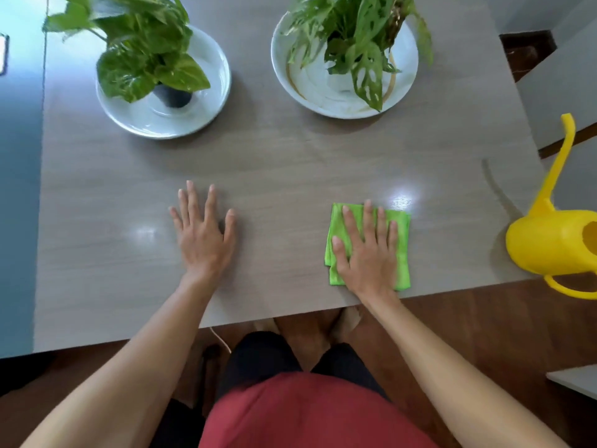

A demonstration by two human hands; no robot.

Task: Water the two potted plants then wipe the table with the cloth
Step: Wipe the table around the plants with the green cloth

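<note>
Two potted plants stand at the back of the grey wooden table (274, 163). The left plant (145, 50) sits in a dark pot on a white plate (206, 114); the right plant (358, 37) sits in a white dish with a gold line (310, 98). A folded green cloth (402, 244) lies near the table's front edge. My right hand (368, 250) presses flat on the cloth with fingers spread. My left hand (202, 234) rests flat on the bare table, holding nothing. A yellow watering can (549, 240) stands at the table's right edge, spout pointing away.
The table's front edge runs just below my wrists. Dark wood floor lies below it, with a white cord (221, 339) near my legs. A blue-grey surface (19, 189) borders the table on the left.
</note>
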